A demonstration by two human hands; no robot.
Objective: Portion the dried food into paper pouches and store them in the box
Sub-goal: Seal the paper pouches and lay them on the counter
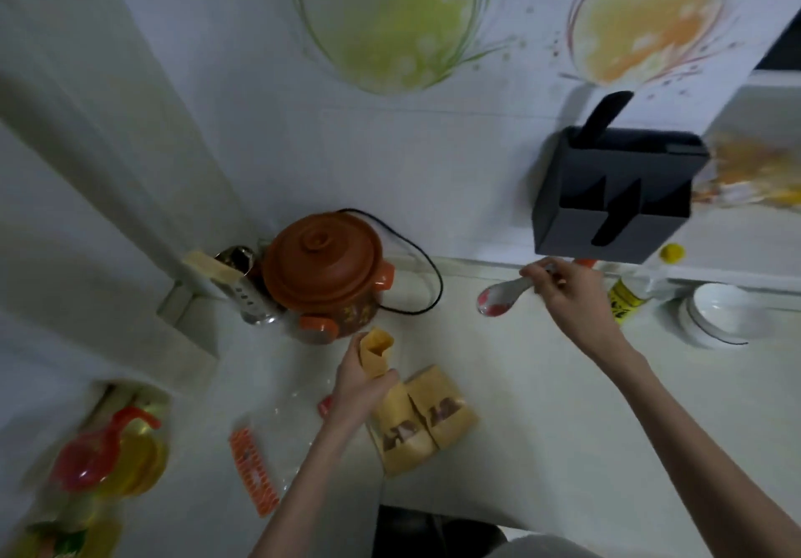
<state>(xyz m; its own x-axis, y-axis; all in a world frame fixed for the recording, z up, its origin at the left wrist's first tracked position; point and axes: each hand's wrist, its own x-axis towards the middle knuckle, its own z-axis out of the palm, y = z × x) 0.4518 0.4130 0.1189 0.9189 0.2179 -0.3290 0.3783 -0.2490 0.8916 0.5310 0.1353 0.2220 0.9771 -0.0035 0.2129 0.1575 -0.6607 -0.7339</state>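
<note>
My left hand (362, 393) grips an upright, open kraft paper pouch (376, 351) just in front of the clay pot. Two more filled pouches (422, 421) with clear windows lie flat on the counter to its right, touching my wrist. My right hand (568, 293) holds the handle of a white ceramic spoon (503, 297), whose bowl points left above the counter, well to the right of the open pouch. A clear plastic bag with an orange printed strip (253, 468) lies on the counter at the left.
A brown clay pot (323, 269) with a black cord stands at the back, a metal canister (247, 289) beside it. A dark utensil holder (615, 202) hangs on the wall. White bowls (724, 315) and a yellow bottle (626, 297) stand at right, an oil bottle (117, 449) at left.
</note>
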